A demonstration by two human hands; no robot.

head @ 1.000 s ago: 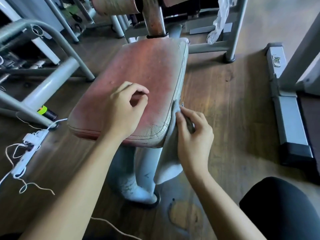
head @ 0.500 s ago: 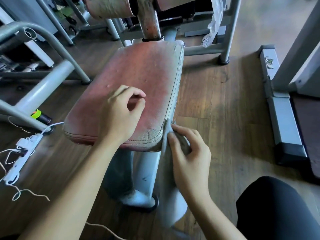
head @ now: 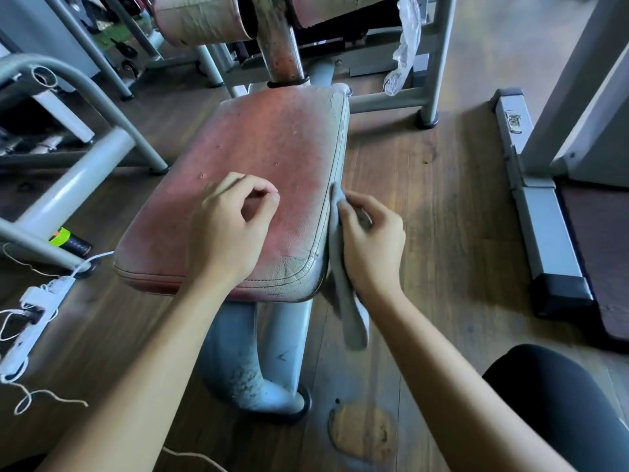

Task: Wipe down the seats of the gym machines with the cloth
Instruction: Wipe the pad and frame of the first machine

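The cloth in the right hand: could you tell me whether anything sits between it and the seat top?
Nothing visible: the cloth already touches the seat at its right edge. Only the left hand rests on top.

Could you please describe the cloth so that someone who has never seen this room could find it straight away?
Find the worn red seat on its grey post in the middle of the floor. The right hand presses the cloth against that seat's right side edge, with the loose end hanging toward the floor. It is the only soft, pale grey fabric among metal frames and padding.
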